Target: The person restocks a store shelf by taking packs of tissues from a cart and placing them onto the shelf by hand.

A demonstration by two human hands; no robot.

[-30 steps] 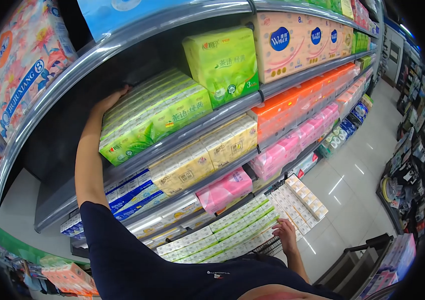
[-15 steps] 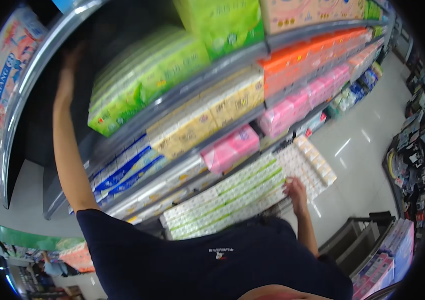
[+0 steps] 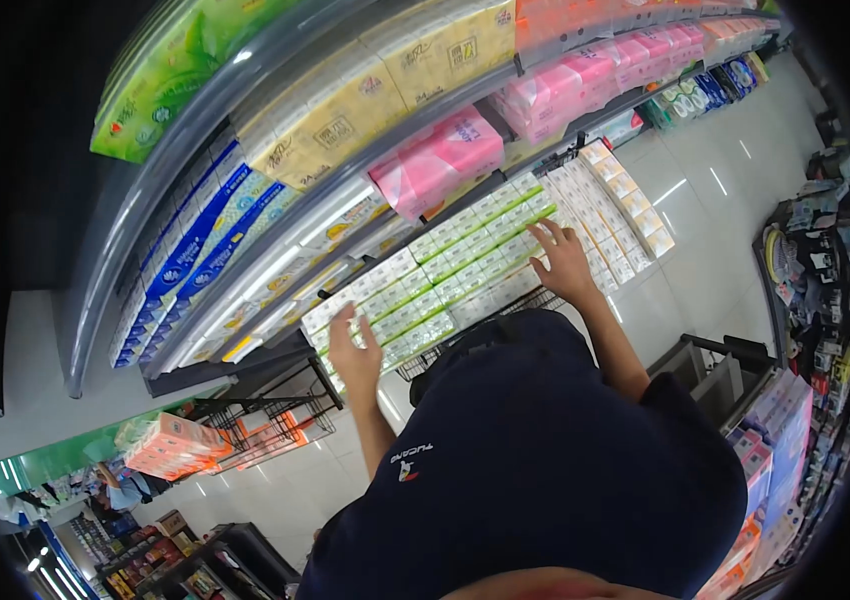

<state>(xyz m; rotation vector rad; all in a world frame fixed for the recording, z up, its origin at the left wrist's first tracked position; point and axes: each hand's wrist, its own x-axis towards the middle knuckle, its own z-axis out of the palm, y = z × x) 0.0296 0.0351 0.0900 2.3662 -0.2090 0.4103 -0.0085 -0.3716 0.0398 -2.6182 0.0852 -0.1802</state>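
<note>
My left hand (image 3: 355, 352) reaches down to the left end of a flat stack of white-and-green tissue packs (image 3: 445, 265) lying in a wire basket. Its fingers are spread and rest against the packs. My right hand (image 3: 563, 262) lies open on the right part of the same stack, fingers apart, next to rows of white-and-orange packs (image 3: 625, 200). Neither hand holds anything. My dark blue shirt hides the basket's near side.
Curved shelves above carry pink packs (image 3: 440, 160), yellow packs (image 3: 345, 115), blue packs (image 3: 200, 245) and green packs (image 3: 170, 85). A wire rack with orange packs (image 3: 180, 445) stands at left. A grey cart (image 3: 720, 375) sits at right on the tiled aisle floor.
My left hand has come off the green packs on the upper shelf and dropped to the low stack. My right hand slid up onto it. My view has tilted downward.
</note>
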